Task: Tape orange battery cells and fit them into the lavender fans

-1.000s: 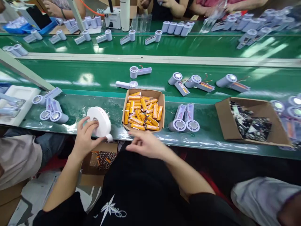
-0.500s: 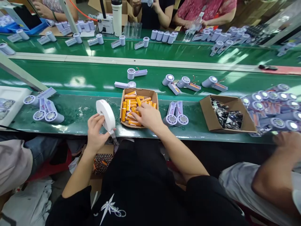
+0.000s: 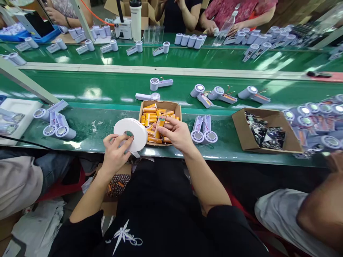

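Note:
My left hand [image 3: 117, 151] grips a white roll of tape [image 3: 139, 134], with fingers at its centre hole and a loose strip hanging below. Between the thumb and fingers of my right hand [image 3: 178, 134] is an orange battery [image 3: 160, 127], held tilted over the cardboard box [image 3: 178, 108]. More orange batteries [image 3: 150, 117] fill that box at the bench edge. To the right of my right hand lie two lilac fan housings [image 3: 197, 135] side by side, their handles pointing away from me.
An open carton of circuit boards [image 3: 241, 134] stands on the right, beside piled fan housings [image 3: 311, 114]. More fan units [image 3: 218, 93] lie on the green belt [image 3: 107, 85]. A white foam tray [image 3: 33, 106] is at left. Co-workers sit at both sides and opposite.
My right hand has lifted a battery out of the box. My left hand has turned the tape roll so its flat face shows, and moved it right, closer to the box.

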Demonstrator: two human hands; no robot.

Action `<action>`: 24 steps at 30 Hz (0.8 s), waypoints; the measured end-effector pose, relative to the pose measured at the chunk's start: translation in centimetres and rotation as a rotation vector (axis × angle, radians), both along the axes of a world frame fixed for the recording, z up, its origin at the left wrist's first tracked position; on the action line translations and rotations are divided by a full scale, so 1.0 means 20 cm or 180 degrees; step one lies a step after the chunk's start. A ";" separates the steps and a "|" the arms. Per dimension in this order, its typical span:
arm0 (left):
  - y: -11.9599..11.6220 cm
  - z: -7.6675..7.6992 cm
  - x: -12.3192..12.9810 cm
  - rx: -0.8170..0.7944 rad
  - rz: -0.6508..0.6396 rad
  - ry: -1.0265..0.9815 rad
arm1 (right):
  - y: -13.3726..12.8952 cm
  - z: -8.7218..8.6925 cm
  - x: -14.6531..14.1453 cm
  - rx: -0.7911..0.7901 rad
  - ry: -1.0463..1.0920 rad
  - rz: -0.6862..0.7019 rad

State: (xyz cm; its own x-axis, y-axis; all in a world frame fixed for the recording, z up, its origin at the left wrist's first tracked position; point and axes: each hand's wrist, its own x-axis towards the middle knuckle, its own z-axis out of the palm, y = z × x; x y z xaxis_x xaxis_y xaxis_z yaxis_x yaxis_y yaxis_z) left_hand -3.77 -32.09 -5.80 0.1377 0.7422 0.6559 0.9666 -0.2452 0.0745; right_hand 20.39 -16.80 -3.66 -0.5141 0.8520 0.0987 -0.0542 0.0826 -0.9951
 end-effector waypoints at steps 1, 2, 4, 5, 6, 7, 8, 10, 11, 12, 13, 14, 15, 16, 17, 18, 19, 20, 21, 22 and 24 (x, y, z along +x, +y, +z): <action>0.00 0.01 0.01 -0.0003 0.0002 0.0059 | -0.02 0.03 0.03 0.0058 -0.0141 0.0048; 0.00 0.02 0.01 -0.0019 -0.0003 0.0115 | -0.04 0.05 0.05 0.0190 -0.0326 0.0085; 0.00 0.03 0.03 -0.0046 -0.0043 0.0243 | -0.06 0.10 0.08 0.0550 -0.0681 0.0227; 0.00 0.04 0.04 -0.0067 -0.0071 0.0319 | -0.06 0.12 0.10 0.0715 -0.0816 0.0328; 0.00 0.04 0.04 -0.0100 -0.0106 0.0401 | -0.06 0.13 0.11 0.0831 -0.0923 0.0433; 0.00 0.05 0.05 -0.0130 -0.0137 0.0480 | -0.05 0.13 0.12 0.0872 -0.0989 0.0519; 0.01 0.06 0.06 -0.0159 -0.0164 0.0554 | -0.04 0.13 0.13 0.0817 -0.0995 0.0561; 0.02 0.07 0.09 -0.0195 -0.0175 0.0659 | -0.02 0.09 0.13 0.0476 -0.0764 0.0453; 0.03 0.07 0.11 -0.0187 -0.0160 0.0673 | -0.03 0.06 0.12 0.0241 -0.0522 0.0300; 0.04 0.06 0.13 -0.0178 -0.0126 0.0663 | -0.04 0.03 0.10 0.0013 -0.0198 0.0059; 0.06 0.05 0.17 -0.0159 -0.0090 0.0632 | -0.06 0.00 0.07 -0.0182 0.0184 -0.0260; 0.07 0.04 0.20 -0.0135 -0.0065 0.0582 | -0.09 -0.03 0.04 -0.0333 0.0588 -0.0626; 0.08 0.02 0.25 -0.0100 -0.0054 0.0499 | -0.12 -0.06 0.00 -0.0449 0.0982 -0.1000; 0.09 0.00 0.30 -0.0058 -0.0057 0.0381 | -0.15 -0.08 -0.03 -0.0540 0.1328 -0.1341; 0.08 -0.01 0.35 -0.0012 -0.0068 0.0233 | -0.18 -0.10 -0.06 -0.0621 0.1582 -0.1582; 0.06 -0.03 0.39 0.0010 -0.0110 0.0077 | -0.18 -0.11 -0.06 -0.0696 0.1715 -0.1652; 0.03 -0.03 0.43 -0.0019 -0.0229 -0.0056 | -0.16 -0.10 -0.05 -0.0750 0.1744 -0.1591; -0.01 -0.04 0.44 -0.0132 -0.0410 -0.0142 | -0.12 -0.09 0.00 -0.0745 0.1715 -0.1484; -0.05 -0.03 0.43 -0.0284 -0.0618 -0.0179 | -0.06 -0.07 0.07 -0.0662 0.1672 -0.1403; -0.09 -0.03 0.40 -0.0430 -0.0768 -0.0173 | 0.02 -0.04 0.16 -0.0514 0.1628 -0.1363; -0.16 -0.04 0.23 -0.0630 -0.0627 -0.0137 | 0.16 0.03 0.38 -0.0040 0.1695 -0.1750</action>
State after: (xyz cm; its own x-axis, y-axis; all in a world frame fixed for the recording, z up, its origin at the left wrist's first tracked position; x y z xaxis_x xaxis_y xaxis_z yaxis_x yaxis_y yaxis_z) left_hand 0.80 -35.32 -6.51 0.2672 0.8182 0.5091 0.8967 -0.4046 0.1795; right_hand 27.95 -13.56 -3.00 0.0986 0.9742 0.2030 -0.4810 0.2252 -0.8473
